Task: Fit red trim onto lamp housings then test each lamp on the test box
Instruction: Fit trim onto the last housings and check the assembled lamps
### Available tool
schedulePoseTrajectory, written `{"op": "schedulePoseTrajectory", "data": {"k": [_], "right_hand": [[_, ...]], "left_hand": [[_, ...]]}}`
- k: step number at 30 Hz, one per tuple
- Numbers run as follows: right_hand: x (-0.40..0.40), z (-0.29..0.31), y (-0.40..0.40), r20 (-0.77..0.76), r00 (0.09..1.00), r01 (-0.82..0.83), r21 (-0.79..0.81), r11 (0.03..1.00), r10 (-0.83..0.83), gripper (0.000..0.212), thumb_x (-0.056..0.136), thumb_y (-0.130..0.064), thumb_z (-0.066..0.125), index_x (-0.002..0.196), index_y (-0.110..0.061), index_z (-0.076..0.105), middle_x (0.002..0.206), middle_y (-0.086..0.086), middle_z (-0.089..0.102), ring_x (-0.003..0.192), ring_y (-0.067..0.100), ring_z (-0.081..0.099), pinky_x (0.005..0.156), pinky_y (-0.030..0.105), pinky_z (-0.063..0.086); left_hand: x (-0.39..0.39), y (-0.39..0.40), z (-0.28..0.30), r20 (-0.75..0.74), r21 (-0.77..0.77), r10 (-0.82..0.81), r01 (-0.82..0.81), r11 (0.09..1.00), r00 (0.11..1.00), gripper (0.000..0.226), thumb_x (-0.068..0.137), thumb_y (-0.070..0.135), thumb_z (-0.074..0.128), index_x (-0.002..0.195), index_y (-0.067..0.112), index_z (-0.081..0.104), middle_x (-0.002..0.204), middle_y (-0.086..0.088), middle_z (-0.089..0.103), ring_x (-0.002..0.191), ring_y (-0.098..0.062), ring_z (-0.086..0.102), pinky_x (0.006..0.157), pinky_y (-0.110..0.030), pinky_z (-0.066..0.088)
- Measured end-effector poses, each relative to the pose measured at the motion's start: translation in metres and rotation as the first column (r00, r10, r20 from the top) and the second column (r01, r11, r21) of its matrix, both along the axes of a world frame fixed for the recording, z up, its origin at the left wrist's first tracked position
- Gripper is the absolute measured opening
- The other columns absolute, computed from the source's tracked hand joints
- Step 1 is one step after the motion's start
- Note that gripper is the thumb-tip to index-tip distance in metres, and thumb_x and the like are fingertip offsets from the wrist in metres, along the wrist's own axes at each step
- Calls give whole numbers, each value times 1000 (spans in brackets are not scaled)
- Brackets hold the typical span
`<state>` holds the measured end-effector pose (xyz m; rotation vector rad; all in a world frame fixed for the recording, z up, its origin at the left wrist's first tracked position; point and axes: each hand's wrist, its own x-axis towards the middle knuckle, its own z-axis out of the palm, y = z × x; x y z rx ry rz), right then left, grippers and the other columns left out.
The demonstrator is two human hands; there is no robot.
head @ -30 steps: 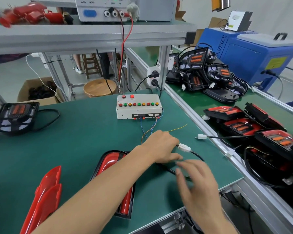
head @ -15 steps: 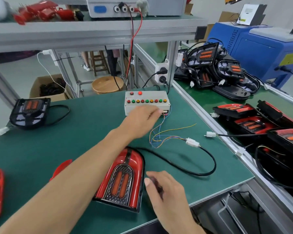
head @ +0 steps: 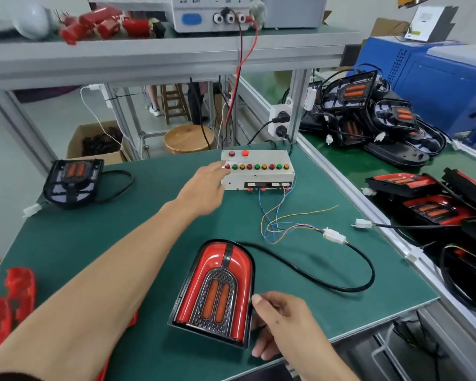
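Two hands [head: 204, 185] at work around one lamp [head: 217, 291], both bare; lamp taken as the landmark, lying face up on the green surface [head: 74, 243], red trim already seated round its dark centre panel, long axis running from the near edge away toward the test box [head: 259, 171], rounded end farthest from the person.

Left hand reached well beyond the lamp, fingers extended, forefinger at the leftmost small button of the row on the test box; contact probable, but whether pressed cannot be told; nothing held. Right hand [head: 280, 323] just beside the lamp's near right corner, fingers loosely bent, thumb tip touching the black housing edge, seemingly steadying it rather than gripping; nothing visibly enclosed.

Beyond and right of the lamp, its black cable [head: 338, 287] looping out to a white connector [head: 333, 235] mated with the box's coloured wires [head: 275, 215]. No glow plainly seen in the lenses yet.

Judged: testing step in hand for this lamp; next presses along the button row fall to the left hand, nearer the box; right hand nearer the lamp for lifting it away afterwards. Loose red trim pieces [head: 8, 301] left of the lamp; bare housing [head: 72, 182] far left beyond it; finished lamps [head: 434, 204] well to its right.
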<state>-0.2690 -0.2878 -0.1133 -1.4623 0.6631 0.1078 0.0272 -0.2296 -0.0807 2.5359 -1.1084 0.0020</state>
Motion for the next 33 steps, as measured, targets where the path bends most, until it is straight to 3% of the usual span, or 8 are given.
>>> {"op": "schedulePoseTrajectory", "data": {"k": [6, 10, 18, 23, 33], "right_hand": [[0, 3, 2, -17, 998, -57, -52, 997, 57, 24, 101, -29, 61, 92, -10, 71, 78, 8, 76, 53, 24, 65, 47, 27, 49], [0, 4, 2, 7, 998, -63, -40, 997, 63, 22, 102, -23, 60, 95, -4, 70, 74, 7, 74, 51, 22, 65, 46, 26, 49], [-1, 5, 4, -8, 998, -62, -39, 997, 62, 27, 103, -16, 57, 91, 6, 66, 66, 3, 69, 49, 16, 63, 46, 22, 50], [-2, 5, 5, -5, 999, -39, -19, 999, 39, 22, 104, -16, 56, 93, -3, 71, 68, 2, 70, 49, 17, 63, 47, 22, 50], [-2, 2, 3, -7, 998, -61, -40, 997, 61, 23, 103, -18, 57, 94, -2, 72, 72, 5, 73, 53, 18, 66, 49, 23, 53]], "left_hand": [[8, -21, -10, 19, 133, -9, 6, 991, 1000, 59, 104, 7, 42, 160, 11, 25, 170, -4, 17, 153, -28, 22, 124, -43, 26], [10, -24, -12, 2, 141, 14, -14, 990, 1000, 57, 102, 5, 42, 158, 8, 29, 166, -8, 27, 148, -33, 32, 121, -45, 30], [13, -22, -4, -47, 206, 5, 5, 979, 999, 68, 96, -2, 42, 160, 6, 23, 169, -12, 20, 153, -31, 24, 126, -40, 20], [10, -25, 3, -57, 191, 20, -9, 982, 998, 67, 97, -3, 42, 160, 9, 23, 167, -11, 22, 151, -31, 28, 123, -44, 26], [7, -26, 7, -87, 214, 44, -24, 977, 995, 69, 94, -1, 42, 160, 10, 25, 165, -10, 30, 148, -31, 35, 120, -43, 31]]}}
